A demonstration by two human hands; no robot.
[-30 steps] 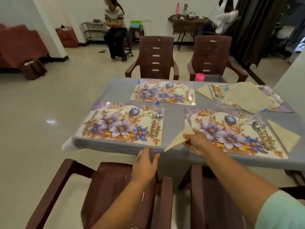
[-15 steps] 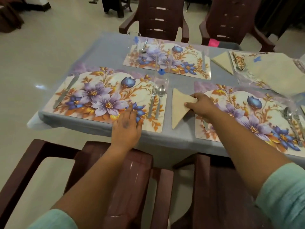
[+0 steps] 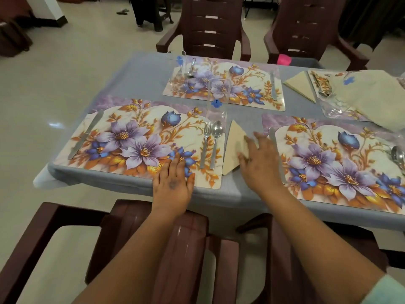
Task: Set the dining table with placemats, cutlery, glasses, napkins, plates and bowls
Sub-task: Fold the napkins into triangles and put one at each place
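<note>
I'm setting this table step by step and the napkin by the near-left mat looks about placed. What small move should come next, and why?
Probably lift the right hand off the napkin and fetch another from the pile. The napkin lies flat between the two near mats, beside the fork and spoon, under open fingers, while the far mat shows no napkin on its near side.

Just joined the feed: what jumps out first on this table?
Bright floral placemats fill the grey table. Between the two near mats lies a folded beige napkin, under the right hand's straight fingers. The left hand rests flat on the near-left mat.
</note>
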